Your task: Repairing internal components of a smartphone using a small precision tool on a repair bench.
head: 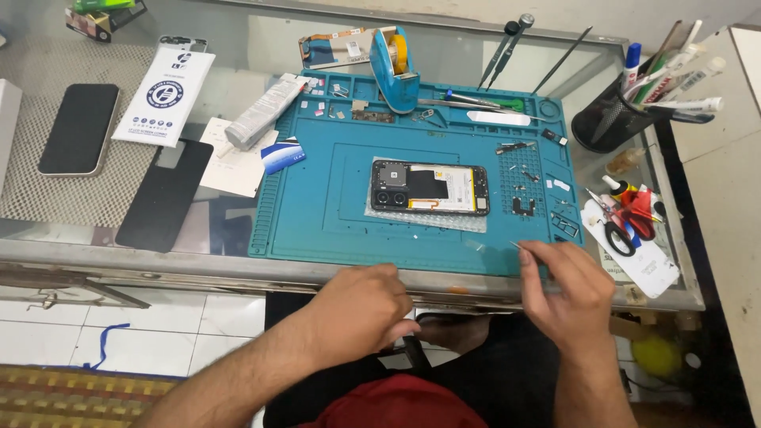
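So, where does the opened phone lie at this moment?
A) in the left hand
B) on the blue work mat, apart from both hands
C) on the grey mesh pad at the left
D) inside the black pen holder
B: the opened phone lies flat in the middle of the blue work mat, while the left hand and right hand are nearer the table edge, not touching it.

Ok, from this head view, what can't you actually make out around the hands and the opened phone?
- Left hand: curled below the table edge, palm side hidden by its own back; whether it holds anything cannot be told.
- Right hand: pinches a thin tool; tip blurred, kind unclear.
- Small parts on the mat right of the phone: too small to identify.
- Phone's inner connectors: too small.
- Pen cup: contents partly cut off by the top edge.
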